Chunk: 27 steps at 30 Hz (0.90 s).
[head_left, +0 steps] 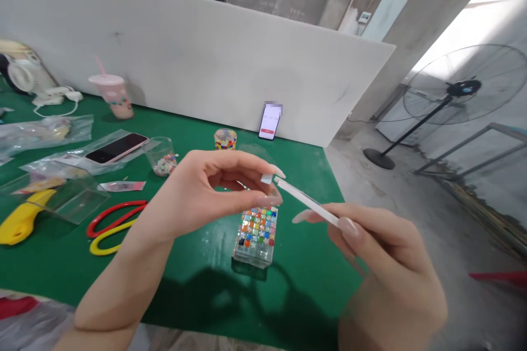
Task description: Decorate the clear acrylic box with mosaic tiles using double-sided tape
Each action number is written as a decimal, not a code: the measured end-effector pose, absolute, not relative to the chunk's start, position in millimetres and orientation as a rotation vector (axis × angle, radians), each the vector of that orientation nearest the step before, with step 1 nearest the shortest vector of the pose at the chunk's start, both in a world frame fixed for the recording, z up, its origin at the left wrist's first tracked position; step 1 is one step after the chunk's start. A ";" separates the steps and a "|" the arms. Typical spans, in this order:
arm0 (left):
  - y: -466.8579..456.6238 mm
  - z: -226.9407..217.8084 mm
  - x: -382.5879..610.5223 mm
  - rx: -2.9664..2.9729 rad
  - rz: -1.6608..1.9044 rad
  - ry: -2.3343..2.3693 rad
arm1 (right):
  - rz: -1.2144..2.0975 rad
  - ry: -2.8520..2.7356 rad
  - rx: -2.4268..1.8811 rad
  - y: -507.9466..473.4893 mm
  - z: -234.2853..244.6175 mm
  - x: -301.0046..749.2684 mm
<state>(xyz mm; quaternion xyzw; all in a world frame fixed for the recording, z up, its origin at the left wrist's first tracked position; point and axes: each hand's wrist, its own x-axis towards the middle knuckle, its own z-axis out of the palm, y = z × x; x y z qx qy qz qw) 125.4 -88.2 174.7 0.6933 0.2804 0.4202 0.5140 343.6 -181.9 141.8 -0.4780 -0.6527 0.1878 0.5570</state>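
My left hand (214,192) is raised over the table, thumb and fingers curled towards each other around a small whitish square piece (267,179). My right hand (370,252) pinches a slim white stick (307,199), whose far tip points at that piece, close to the left fingertips. Whether stick and piece touch I cannot tell. Below the left fingers lies a clear box (253,258), its top covered with colourful mosaic tiles (257,227); the left hand hides its far end. Behind the hand stands a round jar with mosaic tiles (225,139).
On the green table (304,296) to the left are scissors with red and yellow handles (109,225), a yellow tool (24,219), a clear box (78,203), a cup of beads (162,159), a phone (117,148) and a pink drink cup (115,96). Another phone (270,120) leans against the white board.
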 end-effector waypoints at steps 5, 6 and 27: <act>-89.7 174.5 125.7 1.775 0.951 0.589 | 0.501 -1.712 -1.097 -177.7 149.2 343.8; -89.5 174.0 126.2 1.787 0.943 0.580 | 0.509 -1.730 -1.080 -175.7 151.9 343.4; -89.9 170.4 133.6 1.754 1.011 0.640 | 0.507 -1.785 -1.081 -170.6 158.3 341.8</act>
